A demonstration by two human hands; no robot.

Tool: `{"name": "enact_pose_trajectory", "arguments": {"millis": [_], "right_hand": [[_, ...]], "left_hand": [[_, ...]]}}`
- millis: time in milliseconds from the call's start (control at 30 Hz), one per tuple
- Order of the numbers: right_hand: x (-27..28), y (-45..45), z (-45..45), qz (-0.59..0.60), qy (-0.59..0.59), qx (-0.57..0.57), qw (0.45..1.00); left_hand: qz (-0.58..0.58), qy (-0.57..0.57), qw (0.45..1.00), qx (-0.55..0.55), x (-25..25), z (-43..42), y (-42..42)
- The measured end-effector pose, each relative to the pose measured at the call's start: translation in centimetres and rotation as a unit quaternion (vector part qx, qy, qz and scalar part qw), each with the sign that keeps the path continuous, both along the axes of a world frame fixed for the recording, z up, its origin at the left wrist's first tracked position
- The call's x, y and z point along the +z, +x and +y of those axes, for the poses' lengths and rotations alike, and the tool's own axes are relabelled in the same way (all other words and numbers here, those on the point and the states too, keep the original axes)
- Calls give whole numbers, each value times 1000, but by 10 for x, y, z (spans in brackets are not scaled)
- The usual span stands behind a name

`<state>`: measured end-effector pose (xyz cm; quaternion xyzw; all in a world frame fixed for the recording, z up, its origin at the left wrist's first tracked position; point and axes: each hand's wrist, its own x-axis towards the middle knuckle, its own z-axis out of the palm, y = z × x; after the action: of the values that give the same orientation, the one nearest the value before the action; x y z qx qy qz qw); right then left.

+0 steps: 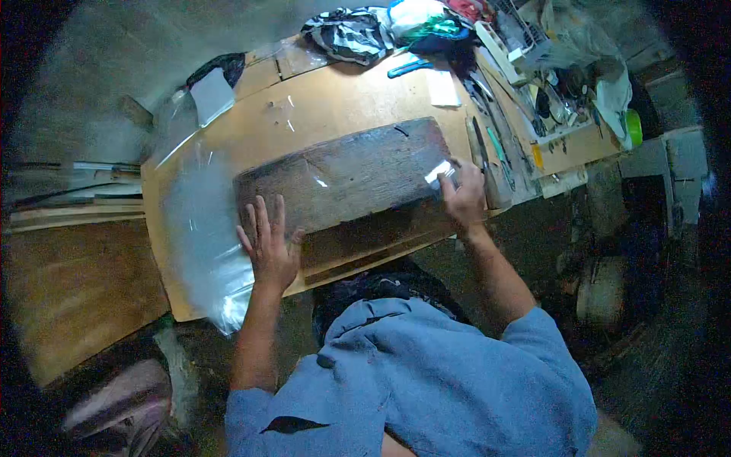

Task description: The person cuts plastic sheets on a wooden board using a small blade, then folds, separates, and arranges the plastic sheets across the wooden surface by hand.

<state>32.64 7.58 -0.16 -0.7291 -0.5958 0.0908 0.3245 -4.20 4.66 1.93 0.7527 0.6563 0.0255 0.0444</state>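
Weathered brown wooden board (365, 167): on tan table (358, 99)
Left hand (272, 245): spread open on board
Right hand (464, 192): gripping small white object (438, 174), board's right end
Black-and-white striped plastic bag (346, 36): contents hidden

wooden table (350, 99) | dark board (358, 175), near side | clear plastic (202, 221), left | striped bag (346, 36), far edge
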Motion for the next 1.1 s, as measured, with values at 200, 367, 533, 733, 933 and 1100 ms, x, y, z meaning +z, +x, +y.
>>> {"name": "enact_pose_trajectory", "arguments": {"millis": [200, 367, 533, 733, 933, 1100], "right_hand": [[-16, 27, 16, 158, -116, -55, 979], [-44, 43, 22, 202, -124, -69, 969], [-27, 47, 23, 211, -102, -56, 971], [-19, 46, 23, 185, -114, -60, 974], [-13, 47, 12, 340, -140, -28, 930], [-13, 34, -8, 468, -166, -18, 868]], "left_hand": [[-89, -12, 995, -50, 7, -17, 38], [-88, -12, 993, -79, 5, -27, 49], [-116, -35, 990, -79, 10, -32, 56], [-130, -37, 986, -101, 11, -33, 66], [-278, -93, 947, -134, 18, -30, 83], [-484, -211, 844, -89, 17, -30, 111]]}}
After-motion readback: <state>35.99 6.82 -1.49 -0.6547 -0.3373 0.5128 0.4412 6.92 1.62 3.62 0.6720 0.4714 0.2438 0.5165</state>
